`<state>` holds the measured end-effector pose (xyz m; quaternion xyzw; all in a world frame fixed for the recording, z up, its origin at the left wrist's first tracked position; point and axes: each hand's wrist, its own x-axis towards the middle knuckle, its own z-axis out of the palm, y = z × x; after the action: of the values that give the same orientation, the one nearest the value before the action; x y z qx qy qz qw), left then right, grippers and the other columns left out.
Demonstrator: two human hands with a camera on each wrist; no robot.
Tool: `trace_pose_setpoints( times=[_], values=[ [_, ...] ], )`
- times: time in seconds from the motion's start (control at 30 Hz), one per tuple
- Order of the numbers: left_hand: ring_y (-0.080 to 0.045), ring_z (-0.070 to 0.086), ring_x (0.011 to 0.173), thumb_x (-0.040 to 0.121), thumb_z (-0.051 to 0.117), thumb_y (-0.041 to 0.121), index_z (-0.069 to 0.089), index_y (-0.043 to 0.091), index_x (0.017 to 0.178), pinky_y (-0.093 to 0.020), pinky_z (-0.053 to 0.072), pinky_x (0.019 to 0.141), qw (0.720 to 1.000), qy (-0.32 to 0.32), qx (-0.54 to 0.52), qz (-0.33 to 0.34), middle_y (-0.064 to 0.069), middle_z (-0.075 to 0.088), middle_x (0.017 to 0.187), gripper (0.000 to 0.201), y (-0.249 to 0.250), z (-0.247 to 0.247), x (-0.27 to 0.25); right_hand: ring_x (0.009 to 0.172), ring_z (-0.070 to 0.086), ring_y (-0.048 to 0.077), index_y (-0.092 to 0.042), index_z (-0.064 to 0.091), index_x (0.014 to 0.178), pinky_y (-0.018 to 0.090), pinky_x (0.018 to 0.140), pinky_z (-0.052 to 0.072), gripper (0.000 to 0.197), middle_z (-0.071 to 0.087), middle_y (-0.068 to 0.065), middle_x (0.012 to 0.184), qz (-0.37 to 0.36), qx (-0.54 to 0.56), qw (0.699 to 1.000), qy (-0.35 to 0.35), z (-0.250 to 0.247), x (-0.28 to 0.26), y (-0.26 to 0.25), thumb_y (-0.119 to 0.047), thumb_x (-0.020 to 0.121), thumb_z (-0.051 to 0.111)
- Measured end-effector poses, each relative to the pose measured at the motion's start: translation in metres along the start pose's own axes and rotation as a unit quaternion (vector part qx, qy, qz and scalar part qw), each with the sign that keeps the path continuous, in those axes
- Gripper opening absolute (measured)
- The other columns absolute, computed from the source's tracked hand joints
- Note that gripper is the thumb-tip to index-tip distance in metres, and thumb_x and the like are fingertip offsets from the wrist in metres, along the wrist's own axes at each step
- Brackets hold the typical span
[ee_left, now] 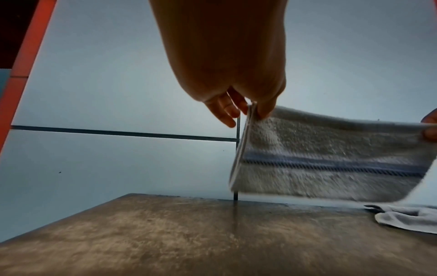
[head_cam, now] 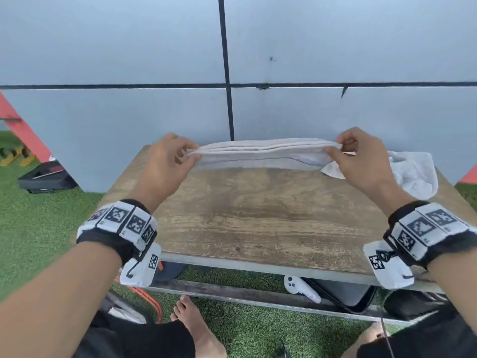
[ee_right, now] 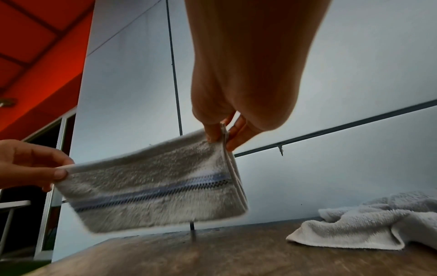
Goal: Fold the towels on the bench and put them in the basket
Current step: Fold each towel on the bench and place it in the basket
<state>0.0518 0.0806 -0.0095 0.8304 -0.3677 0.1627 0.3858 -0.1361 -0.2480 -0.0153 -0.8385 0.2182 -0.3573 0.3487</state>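
Note:
A white towel with a blue stripe point(head_cam: 260, 155) point(ee_left: 331, 158) point(ee_right: 156, 188), folded into several layers, hangs in the air above the far part of the wooden bench point(head_cam: 258, 215). My left hand point(head_cam: 167, 161) point(ee_left: 246, 108) pinches its upper left corner. My right hand point(head_cam: 361, 161) point(ee_right: 221, 134) pinches the upper right corner. The towel's lower edge hangs just above the bench top. A second white towel point(head_cam: 415, 174) point(ee_right: 359, 227) point(ee_left: 409, 218) lies crumpled at the bench's far right. No basket shows in any view.
A grey panelled wall point(head_cam: 154, 60) stands right behind the bench. Green artificial grass point(head_cam: 38, 228) surrounds it. Under the bench lie a white controller point(head_cam: 300, 286) and a dark case point(head_cam: 343, 295). A black box point(head_cam: 46, 177) sits on the grass at left. My bare foot point(head_cam: 196, 326) is below.

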Motion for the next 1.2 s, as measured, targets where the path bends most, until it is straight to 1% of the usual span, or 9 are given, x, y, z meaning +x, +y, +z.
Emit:
trace_pose_setpoints(
  times=[0.13, 0.23, 0.37, 0.47, 0.53, 0.73, 0.9, 1.07, 1.2],
  values=[
    [-0.002, 0.052, 0.083, 0.087, 0.075, 0.014, 0.07, 0.028, 0.099, -0.022, 0.044, 0.067, 0.995, -0.092, 0.009, -0.042, 0.014, 0.052, 0.095, 0.02, -0.014, 0.01, -0.045, 0.084, 0.066, 0.022, -0.018, 0.062, 0.085, 0.031, 0.079, 0.054, 0.021, 0.068, 0.0, 0.085, 0.016, -0.035, 0.992, -0.122, -0.004, -0.036, 0.034, -0.003, 0.081, 0.077],
    [-0.011, 0.057, 0.091, 0.086, 0.077, 0.016, 0.068, 0.028, 0.104, -0.015, 0.043, 0.062, 0.96, -0.234, 0.03, -0.149, 0.019, 0.051, 0.1, 0.024, -0.023, 0.024, -0.084, 0.085, 0.064, 0.019, -0.027, 0.062, 0.086, 0.026, 0.071, 0.046, 0.028, 0.066, -0.006, 0.09, 0.076, -0.128, 0.944, -0.293, 0.0, -0.066, 0.06, -0.007, 0.076, 0.08],
    [-0.013, 0.061, 0.088, 0.092, 0.07, 0.033, 0.061, 0.02, 0.105, -0.026, 0.047, 0.073, 0.943, -0.216, 0.053, -0.25, 0.008, 0.062, 0.094, 0.02, -0.032, 0.047, -0.112, 0.075, 0.059, 0.017, -0.017, 0.059, 0.083, 0.032, 0.064, 0.043, 0.017, 0.062, -0.002, 0.079, 0.164, -0.142, 0.949, -0.229, 0.015, -0.089, 0.072, -0.027, 0.091, 0.07],
    [-0.018, 0.056, 0.06, 0.093, 0.064, 0.046, 0.055, 0.02, 0.066, -0.027, 0.04, 0.056, 0.935, -0.198, 0.11, -0.271, 0.004, 0.055, 0.06, 0.039, -0.029, 0.059, -0.113, 0.052, 0.043, 0.021, -0.014, 0.041, 0.058, 0.03, 0.053, 0.031, 0.047, 0.043, 0.001, 0.054, 0.186, -0.172, 0.941, -0.223, 0.027, -0.097, 0.07, -0.032, 0.096, 0.061],
    [-0.019, 0.047, 0.047, 0.091, 0.064, 0.048, 0.051, 0.018, 0.056, -0.025, 0.034, 0.049, 0.932, -0.192, 0.122, -0.283, 0.002, 0.047, 0.048, 0.048, -0.023, 0.062, -0.111, 0.05, 0.04, 0.021, -0.015, 0.039, 0.057, 0.029, 0.052, 0.029, 0.047, 0.04, 0.004, 0.053, 0.195, -0.174, 0.939, -0.222, 0.032, -0.098, 0.065, -0.032, 0.094, 0.063],
    [-0.018, 0.051, 0.053, 0.092, 0.064, 0.042, 0.052, 0.017, 0.064, -0.028, 0.042, 0.056, 0.935, -0.152, 0.082, -0.311, 0.002, 0.054, 0.054, 0.039, -0.014, 0.061, -0.105, 0.063, 0.053, 0.024, -0.005, 0.055, 0.072, 0.03, 0.055, 0.039, 0.028, 0.064, 0.019, 0.072, 0.192, -0.163, 0.952, -0.172, 0.029, -0.095, 0.054, -0.024, 0.092, 0.063],
    [-0.02, 0.058, 0.055, 0.094, 0.065, 0.031, 0.063, 0.01, 0.066, -0.028, 0.049, 0.056, 0.938, -0.115, 0.068, -0.32, -0.004, 0.064, 0.059, 0.035, -0.008, 0.055, -0.104, 0.072, 0.063, 0.034, 0.007, 0.061, 0.086, 0.033, 0.06, 0.045, 0.026, 0.069, 0.017, 0.075, 0.202, -0.108, 0.961, -0.153, 0.02, -0.094, 0.052, -0.019, 0.088, 0.061],
    [-0.02, 0.051, 0.05, 0.091, 0.066, 0.023, 0.052, 0.017, 0.057, -0.038, 0.056, 0.058, 0.937, -0.106, 0.063, -0.327, -0.003, 0.057, 0.054, 0.037, -0.01, 0.054, -0.109, 0.06, 0.065, 0.016, 0.002, 0.066, 0.079, 0.029, 0.059, 0.05, 0.019, 0.073, 0.006, 0.063, 0.226, -0.078, 0.952, -0.189, 0.016, -0.1, 0.05, -0.014, 0.087, 0.068],
    [-0.023, 0.053, 0.05, 0.089, 0.064, 0.018, 0.045, 0.017, 0.053, -0.033, 0.052, 0.053, 0.937, -0.101, 0.087, -0.323, -0.005, 0.057, 0.052, 0.041, -0.01, 0.054, -0.113, 0.064, 0.065, 0.019, -0.002, 0.066, 0.083, 0.044, 0.074, 0.059, 0.014, 0.074, 0.01, 0.068, 0.255, -0.068, 0.939, -0.22, 0.016, -0.102, 0.056, -0.015, 0.086, 0.072]
  ],
)
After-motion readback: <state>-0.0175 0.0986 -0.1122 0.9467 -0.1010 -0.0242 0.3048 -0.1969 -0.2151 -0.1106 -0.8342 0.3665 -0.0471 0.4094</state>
